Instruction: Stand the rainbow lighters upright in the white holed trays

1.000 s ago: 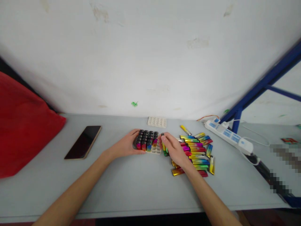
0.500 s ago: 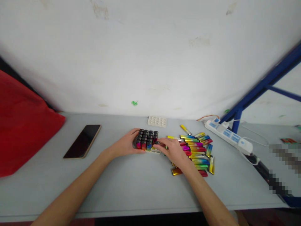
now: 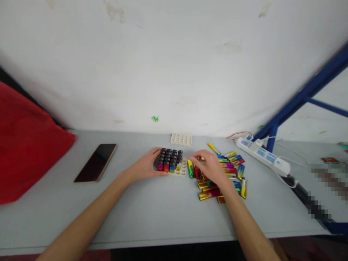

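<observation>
My left hand (image 3: pixel 149 165) is wrapped round the left side of a block of upright lighters (image 3: pixel 170 157) with black tops, keeping it steady. They stand in rows in a white tray (image 3: pixel 182 172) with round holes, whose bare right columns show. My right hand (image 3: pixel 208 165) hovers over the left part of a pile of loose lighters (image 3: pixel 228 170), thumb and fingers loosely bent, with no lighter visible between them. Just beneath its fingertips lies a green and yellow lighter (image 3: pixel 190 169), beside a red one (image 3: pixel 196 172). The palm hides part of the pile.
A second white holed tray (image 3: pixel 181 139) lies against the wall. On the left are a dark phone (image 3: pixel 96 162) and a red cloth (image 3: pixel 29 141). A white power strip (image 3: pixel 263 156) with cables and a blue metal frame (image 3: pixel 288 112) stand at the right.
My right hand has let go of a lighter at the front of the fourth column, now standing in the tray, and moved right over the pile. My left hand stays in place.
</observation>
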A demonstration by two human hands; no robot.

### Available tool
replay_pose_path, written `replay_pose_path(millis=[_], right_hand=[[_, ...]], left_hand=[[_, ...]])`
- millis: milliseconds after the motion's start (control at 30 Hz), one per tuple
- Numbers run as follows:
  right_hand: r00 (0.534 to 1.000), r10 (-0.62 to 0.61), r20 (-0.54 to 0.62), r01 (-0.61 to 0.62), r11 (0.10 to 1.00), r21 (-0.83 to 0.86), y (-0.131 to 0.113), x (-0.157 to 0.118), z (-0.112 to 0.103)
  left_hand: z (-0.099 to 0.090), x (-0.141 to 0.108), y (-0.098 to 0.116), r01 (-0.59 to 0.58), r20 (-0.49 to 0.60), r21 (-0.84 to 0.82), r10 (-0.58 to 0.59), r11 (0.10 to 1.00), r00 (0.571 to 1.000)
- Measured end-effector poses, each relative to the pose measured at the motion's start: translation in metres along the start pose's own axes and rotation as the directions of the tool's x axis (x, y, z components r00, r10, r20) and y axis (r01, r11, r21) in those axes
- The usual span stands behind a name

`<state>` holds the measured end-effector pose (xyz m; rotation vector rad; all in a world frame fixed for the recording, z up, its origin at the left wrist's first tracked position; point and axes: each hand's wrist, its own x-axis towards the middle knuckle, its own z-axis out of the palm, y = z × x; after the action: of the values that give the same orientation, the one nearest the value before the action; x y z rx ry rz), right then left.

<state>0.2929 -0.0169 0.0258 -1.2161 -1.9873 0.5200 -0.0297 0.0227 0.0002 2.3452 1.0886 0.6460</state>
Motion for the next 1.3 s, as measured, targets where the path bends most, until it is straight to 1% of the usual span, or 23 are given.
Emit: replay_pose_path(millis=[33, 67, 133, 233, 300, 367, 433, 533, 600, 633, 667, 700, 733, 767, 800, 833, 867, 933, 1000, 1167, 1233, 1300], right_hand=[[1.000, -0.004, 0.007, 0.004, 1.000, -0.029, 0.004, 0.000, -0.005], [0.999, -0.013, 0.038, 0.015, 0.998, -0.061, 0.007, -0.001, -0.009], [0.989, -0.029, 0.142, 0.046, 0.992, -0.120, 0.011, -0.003, -0.013], [0.958, -0.036, 0.285, 0.092, 0.978, -0.185, 0.011, -0.005, -0.011], [0.944, -0.029, 0.329, 0.106, 0.970, -0.221, 0.010, -0.006, -0.007], [0.946, -0.020, 0.323, 0.098, 0.969, -0.228, 0.008, -0.007, -0.005], [0.960, -0.017, 0.280, 0.068, 0.983, -0.171, 0.005, -0.007, -0.004], [0.984, -0.006, 0.177, 0.004, 1.000, 0.014, 0.001, -0.006, -0.005], [0.993, 0.036, 0.114, -0.057, 0.980, 0.188, -0.004, -0.004, -0.004], [0.993, 0.080, 0.090, -0.104, 0.947, 0.305, -0.007, -0.003, -0.003], [0.987, 0.139, 0.079, -0.160, 0.885, 0.438, -0.011, -0.001, -0.001], [0.975, 0.205, 0.088, -0.218, 0.791, 0.571, -0.015, 0.001, 0.002], [0.957, 0.267, 0.114, -0.271, 0.677, 0.685, -0.019, 0.003, 0.005], [0.936, 0.316, 0.152, -0.314, 0.562, 0.765, -0.023, 0.005, 0.008], [0.917, 0.346, 0.198, -0.351, 0.467, 0.812, -0.027, 0.007, 0.010], [0.901, 0.357, 0.246, -0.385, 0.401, 0.831, -0.031, 0.008, 0.013], [0.889, 0.356, 0.289, -0.416, 0.359, 0.836, -0.034, 0.009, 0.014], [0.876, 0.340, 0.342, -0.449, 0.315, 0.836, -0.037, 0.009, 0.018], [0.873, 0.334, 0.356, -0.452, 0.280, 0.847, -0.035, 0.008, 0.021], [0.840, 0.305, 0.449, -0.513, 0.176, 0.840, -0.028, 0.006, 0.023], [0.850, 0.307, 0.428, -0.486, 0.146, 0.861, -0.031, 0.006, 0.020], [0.868, 0.316, 0.383, -0.443, 0.145, 0.885, -0.035, 0.006, 0.016]], left_hand=[[0.000, 0.000, 0.001, -0.003, 0.002, -0.001, 0.003, 1.000, 1.000], [-0.001, 0.000, 0.001, -0.004, 0.003, -0.002, 0.004, 1.000, 1.000], [-0.002, 0.000, 0.003, -0.005, 0.001, -0.002, 0.005, 1.000, 1.000], [-0.002, 0.000, 0.003, -0.008, -0.006, 0.001, 0.008, 1.000, 1.000], [-0.002, 0.000, 0.003, -0.007, -0.011, 0.001, 0.007, 1.000, 1.000], [-0.001, 0.000, 0.002, -0.004, -0.013, -0.005, 0.004, 1.000, 1.000], [-0.001, 0.000, 0.001, -0.005, -0.013, -0.015, 0.005, 1.000, 1.000], [0.000, 0.000, 0.001, -0.010, -0.013, -0.013, 0.010, 1.000, 1.000], [-0.001, 0.000, 0.001, -0.012, -0.013, -0.003, 0.012, 1.000, 1.000], [-0.001, 0.000, 0.001, -0.013, -0.012, 0.000, 0.013, 1.000, 1.000], [-0.001, 0.000, 0.001, -0.014, -0.011, 0.001, 0.014, 1.000, 1.000], [-0.001, 0.000, 0.001, -0.013, -0.011, 0.001, 0.013, 1.000, 1.000], [-0.002, 0.000, 0.002, -0.009, -0.012, 0.001, 0.009, 1.000, 1.000], [-0.002, 0.000, 0.002, -0.004, -0.012, 0.002, 0.004, 1.000, 1.000], [-0.002, 0.000, 0.002, 0.001, -0.011, 0.002, -0.001, 1.000, 1.000], [-0.002, 0.000, 0.002, 0.002, -0.013, 0.000, -0.002, 1.000, 1.000], [-0.002, 0.001, 0.002, -0.001, -0.015, -0.003, 0.001, 1.000, 1.000], [-0.002, 0.001, 0.001, -0.015, -0.016, -0.014, 0.015, 1.000, 1.000], [-0.001, 0.001, 0.001, -0.024, -0.020, -0.024, 0.023, 0.999, 1.000], [0.000, 0.000, -0.001, 0.002, -0.025, -0.029, -0.003, 1.000, 1.000], [-0.001, 0.001, -0.001, 0.007, -0.024, -0.029, -0.008, 1.000, 1.000], [-0.001, 0.001, 0.000, 0.003, -0.022, -0.027, -0.003, 1.000, 1.000]])
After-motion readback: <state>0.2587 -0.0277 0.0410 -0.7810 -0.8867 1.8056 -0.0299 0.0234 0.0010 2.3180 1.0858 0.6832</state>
